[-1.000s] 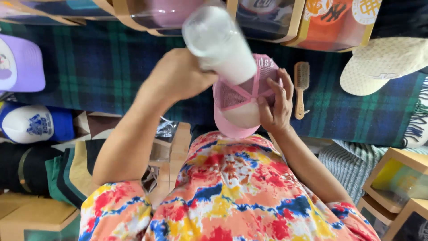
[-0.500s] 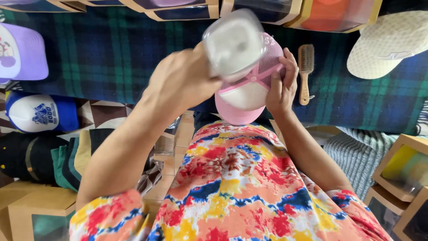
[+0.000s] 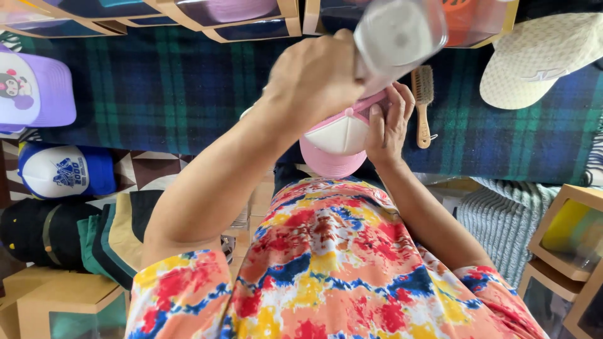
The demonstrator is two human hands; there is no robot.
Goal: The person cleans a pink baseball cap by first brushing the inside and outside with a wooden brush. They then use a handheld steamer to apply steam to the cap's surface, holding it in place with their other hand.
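My left hand [image 3: 314,78] is closed around a white bottle [image 3: 397,34], raised just above a pink-and-white cap [image 3: 336,141]. My right hand [image 3: 388,119] grips the cap's side, fingers curled — held over the plaid blanket [image 3: 157,94]. Beyond lies a wooden brush [image 3: 423,103].

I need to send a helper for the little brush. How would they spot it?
Start at the dark green and blue plaid blanket. Just right of the right hand holding the pink and white cap lies the wooden brush, handle toward the person. It is the only thing there that isn't a cap.
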